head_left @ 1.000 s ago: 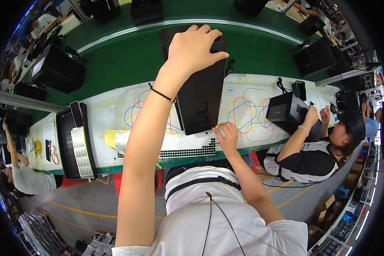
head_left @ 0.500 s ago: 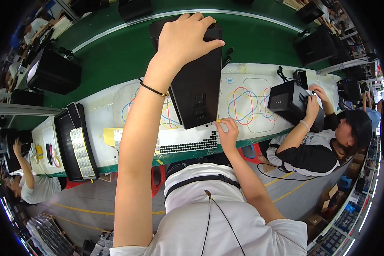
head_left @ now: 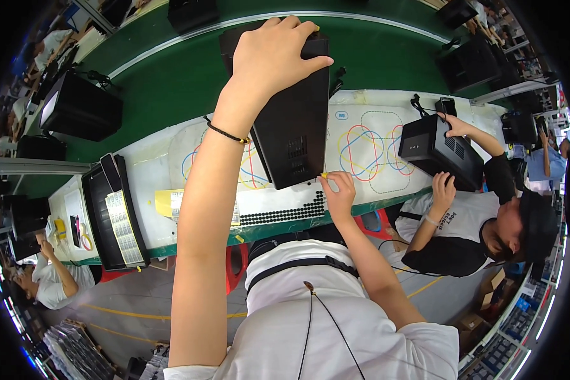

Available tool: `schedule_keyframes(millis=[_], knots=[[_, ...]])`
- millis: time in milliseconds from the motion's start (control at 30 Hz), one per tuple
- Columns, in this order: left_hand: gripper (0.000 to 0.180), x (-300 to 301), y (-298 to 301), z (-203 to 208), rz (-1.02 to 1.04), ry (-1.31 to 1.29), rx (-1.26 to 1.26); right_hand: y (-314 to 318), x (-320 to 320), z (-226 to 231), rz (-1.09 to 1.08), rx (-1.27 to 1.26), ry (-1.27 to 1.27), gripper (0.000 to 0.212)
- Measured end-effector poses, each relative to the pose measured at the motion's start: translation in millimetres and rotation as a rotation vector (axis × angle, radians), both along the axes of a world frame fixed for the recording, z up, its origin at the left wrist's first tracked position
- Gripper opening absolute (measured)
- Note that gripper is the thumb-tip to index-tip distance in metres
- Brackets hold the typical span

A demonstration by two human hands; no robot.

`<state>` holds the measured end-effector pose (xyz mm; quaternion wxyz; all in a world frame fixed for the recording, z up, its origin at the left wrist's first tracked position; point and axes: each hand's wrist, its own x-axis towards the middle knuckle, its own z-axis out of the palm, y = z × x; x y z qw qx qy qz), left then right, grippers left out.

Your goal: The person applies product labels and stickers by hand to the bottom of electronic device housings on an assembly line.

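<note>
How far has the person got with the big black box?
Done: the black box stands on the white bench, tipped up on its near edge. In hand: the left hand grips its top end, while the right hand presses at its bottom corner, beside a sheet of black dots. Left: it hasn't been laid flat or passed on; I can't tell more.

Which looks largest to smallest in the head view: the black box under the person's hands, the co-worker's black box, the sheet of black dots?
1. black box, held by left hand and right hand; nearer the camera, so unsure.
2. co-worker's black box.
3. sheet of black dots.
</note>
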<state>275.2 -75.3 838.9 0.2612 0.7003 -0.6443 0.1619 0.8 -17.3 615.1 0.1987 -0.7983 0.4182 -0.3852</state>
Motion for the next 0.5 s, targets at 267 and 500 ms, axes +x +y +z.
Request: schedule_keyframes(millis=[267,500], knots=[[0.049,-0.2,-4.6,0.8,0.003,-0.019,-0.005,-0.2,-3.5,2.7,0.035,0.000,0.020,0.014],[0.048,-0.5,-7.0,-1.2,0.005,-0.021,-0.008,5.2,3.2,-0.1,0.034,0.047,0.010,0.017]])
